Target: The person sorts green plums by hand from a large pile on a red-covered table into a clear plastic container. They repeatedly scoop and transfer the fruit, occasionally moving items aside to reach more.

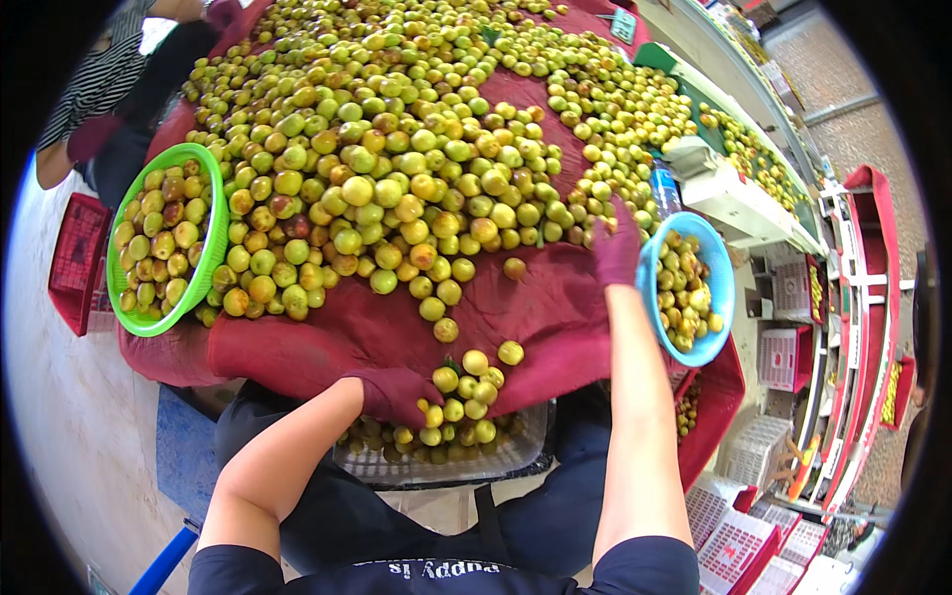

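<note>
A large heap of green and brown jujubes (357, 160) covers the maroon cloth (550, 290) before me. My left hand (401, 398), in a maroon glove, is at the cloth's front edge against several jujubes; its fingertips are partly hidden, and I cannot tell whether it grips one. Below that edge, a clear plastic crate (513, 454) between my legs has jujubes in it. At the heap's right side, my right hand (619, 245), gloved alike, reaches with fingers apart beside the blue basket (725, 297) of browner jujubes. Nothing shows in its grasp.
A green basket (221, 245) of brownish jujubes stands at the left corner. Beyond the blue basket are a plastic bottle (664, 190) and a conveyor (744, 160) carrying jujubes. Red-and-white crates (736, 547) stand at right. Another person's gloved hand (93, 137) is at upper left.
</note>
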`<state>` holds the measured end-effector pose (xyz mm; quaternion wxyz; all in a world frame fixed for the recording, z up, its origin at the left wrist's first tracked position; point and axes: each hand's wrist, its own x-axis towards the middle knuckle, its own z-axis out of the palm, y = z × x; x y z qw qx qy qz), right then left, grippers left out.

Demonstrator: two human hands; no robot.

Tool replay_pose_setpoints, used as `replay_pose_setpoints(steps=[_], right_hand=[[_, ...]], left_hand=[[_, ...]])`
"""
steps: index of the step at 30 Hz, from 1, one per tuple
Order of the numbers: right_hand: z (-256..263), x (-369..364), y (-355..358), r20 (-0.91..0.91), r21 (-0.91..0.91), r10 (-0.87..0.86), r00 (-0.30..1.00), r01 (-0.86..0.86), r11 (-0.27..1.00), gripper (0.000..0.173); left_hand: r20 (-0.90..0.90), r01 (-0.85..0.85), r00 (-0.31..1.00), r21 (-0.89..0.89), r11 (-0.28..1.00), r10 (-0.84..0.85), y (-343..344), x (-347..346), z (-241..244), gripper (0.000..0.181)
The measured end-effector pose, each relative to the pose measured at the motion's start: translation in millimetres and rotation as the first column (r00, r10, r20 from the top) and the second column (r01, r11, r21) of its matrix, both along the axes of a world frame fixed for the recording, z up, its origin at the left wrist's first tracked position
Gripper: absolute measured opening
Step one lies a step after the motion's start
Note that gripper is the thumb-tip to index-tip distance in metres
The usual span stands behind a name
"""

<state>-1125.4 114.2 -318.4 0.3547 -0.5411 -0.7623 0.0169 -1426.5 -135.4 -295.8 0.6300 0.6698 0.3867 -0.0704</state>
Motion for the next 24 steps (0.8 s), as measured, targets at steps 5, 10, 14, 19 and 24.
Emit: replay_pose_setpoints(steps=[5,10,14,19,24], right_hand=[[-42,9,26,0.285,-0.158,-0.072,0.956,0.121,0.98,0.025],[-5,-70,-65,-0.31,-0.263,0.255,0.916,-0.341,0.903,0.019],[39,-146,-144,-0.457,-0.291,0.573,0.68,-0.723,0.627,0.028],[21,-182,-90,-0.222,-0.172,0.539,0.813,-0.576,0.799,0.048],[-3,-204,-135,0.104,-0.246,0.474,0.874,-0.439,0.864,0.05]], left_hand=[[0.159,-0.378,0.918,0.077,0.923,0.363,11,-15,-9,0.04],[0.188,-0.489,0.201,-0.831,0.264,0.961,27,-38,-9,0.045],[0.124,-0.096,-0.231,-0.99,0.104,0.965,22,-34,14,0.059],[0.147,-0.083,-0.244,-0.988,0.13,0.958,17,-54,-6,0.054],[0.059,-0.099,-0.312,-0.995,0.03,0.948,5,-66,-2,0.06]])
